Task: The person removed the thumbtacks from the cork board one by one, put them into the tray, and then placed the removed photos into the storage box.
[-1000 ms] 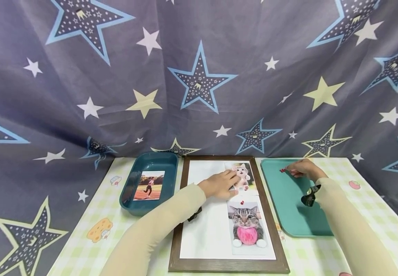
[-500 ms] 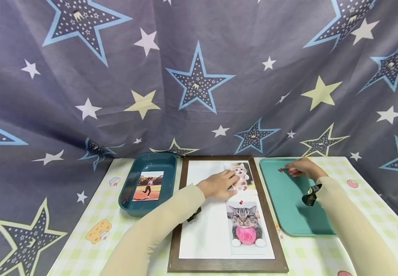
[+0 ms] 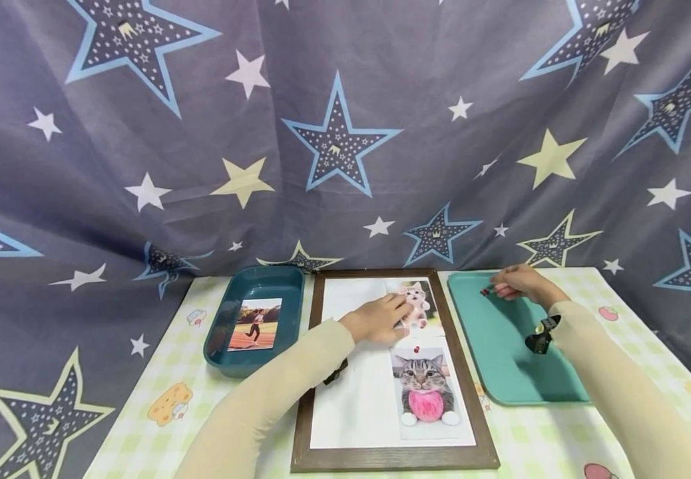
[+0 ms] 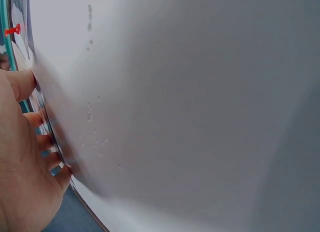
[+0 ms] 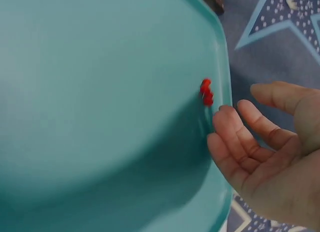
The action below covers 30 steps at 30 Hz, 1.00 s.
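Observation:
My left hand [image 3: 379, 319] lies on the kitten photo [image 3: 417, 296] at the top right of a brown-framed white board [image 3: 351, 412], its fingers across the picture's left side. In the left wrist view, fingertips [image 4: 66, 173] touch the photo's edge. Below it on the board is a photo of a tabby cat [image 3: 423, 379] with a pink ball; a red push pin [image 3: 416, 349] stands at its top. Over the far end of the green tray [image 3: 513, 352], my right hand [image 5: 270, 152] hovers beside several red push pins [image 5: 206, 92], thumb and fingers apart, holding nothing visible.
To the board's left stands a deep teal tray [image 3: 216, 346] containing a photo of a runner [image 3: 254, 324]. A checked cloth [image 3: 136, 439] covers the table. Behind it hangs a starry curtain [image 3: 297, 219].
The right hand has lifted slightly from the push pins, and its fingers are a little farther from them. The left hand stays on the kitten photo. The head view has shifted slightly.

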Available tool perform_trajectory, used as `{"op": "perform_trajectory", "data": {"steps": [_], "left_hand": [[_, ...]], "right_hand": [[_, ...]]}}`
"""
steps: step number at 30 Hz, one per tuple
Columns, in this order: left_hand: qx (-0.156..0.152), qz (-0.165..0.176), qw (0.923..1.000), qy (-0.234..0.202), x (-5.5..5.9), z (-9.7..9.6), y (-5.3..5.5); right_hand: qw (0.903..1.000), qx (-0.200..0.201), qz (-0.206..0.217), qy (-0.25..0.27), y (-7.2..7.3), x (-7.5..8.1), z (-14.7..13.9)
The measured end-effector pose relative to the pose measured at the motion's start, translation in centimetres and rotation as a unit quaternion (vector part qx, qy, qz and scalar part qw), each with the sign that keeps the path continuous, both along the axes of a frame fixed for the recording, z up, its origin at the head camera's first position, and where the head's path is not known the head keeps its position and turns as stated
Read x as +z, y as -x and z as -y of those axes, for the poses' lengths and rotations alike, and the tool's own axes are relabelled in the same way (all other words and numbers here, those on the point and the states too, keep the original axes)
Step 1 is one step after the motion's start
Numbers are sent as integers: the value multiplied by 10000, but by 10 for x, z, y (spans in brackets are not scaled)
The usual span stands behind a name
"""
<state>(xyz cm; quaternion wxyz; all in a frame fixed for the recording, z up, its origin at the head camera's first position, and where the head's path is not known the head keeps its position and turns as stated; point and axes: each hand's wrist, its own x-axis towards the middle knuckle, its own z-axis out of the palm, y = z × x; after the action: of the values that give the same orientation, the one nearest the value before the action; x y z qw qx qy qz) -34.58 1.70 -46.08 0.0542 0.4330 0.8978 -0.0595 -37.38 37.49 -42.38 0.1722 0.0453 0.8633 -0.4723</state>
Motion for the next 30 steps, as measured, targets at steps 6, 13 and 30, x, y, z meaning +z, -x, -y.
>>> {"op": "perform_trajectory", "data": {"steps": [6,13,30], "left_hand": [[49,70,10000,8,-3,1,-1],[46,-12,10000,7,-3,0,-1],[59,-77,10000,-5,-5,2,0]], "right_hand": [[9996,118,-246,34,-1,5,20],[9973,319,-470,474,1,18,48],[9928,94,-927,752,6,17,132]]}}
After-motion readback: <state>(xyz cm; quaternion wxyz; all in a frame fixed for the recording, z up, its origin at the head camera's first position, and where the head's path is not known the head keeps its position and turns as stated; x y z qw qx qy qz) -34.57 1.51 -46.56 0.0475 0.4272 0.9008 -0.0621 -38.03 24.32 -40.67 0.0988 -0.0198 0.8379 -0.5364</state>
